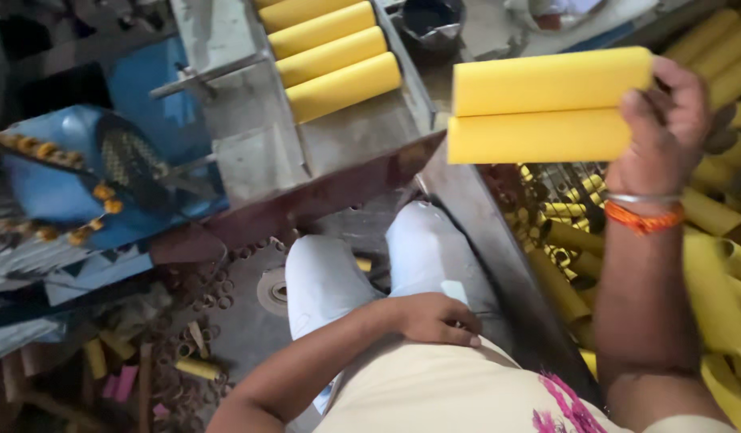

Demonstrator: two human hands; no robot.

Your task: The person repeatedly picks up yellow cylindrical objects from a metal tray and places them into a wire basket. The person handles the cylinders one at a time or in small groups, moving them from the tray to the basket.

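My right hand [667, 120] grips two yellow cardboard tubes [547, 104], stacked and raised above the pile of yellow tubes [723, 297]. My left hand [434, 318] rests loosely curled on my thigh, grasping nothing. Four more tubes [330, 56] lie on the metal tray [362, 132].

Two yellow tubes [547, 104], smooth and matte, held side by side lengthwise, touching along their full length and lying roughly level with left ends flush. Gripped at the right end, raised above the metal chute's edge. Same colour and shape as four more yellow tubes [332, 56] lying parallel on the tray.
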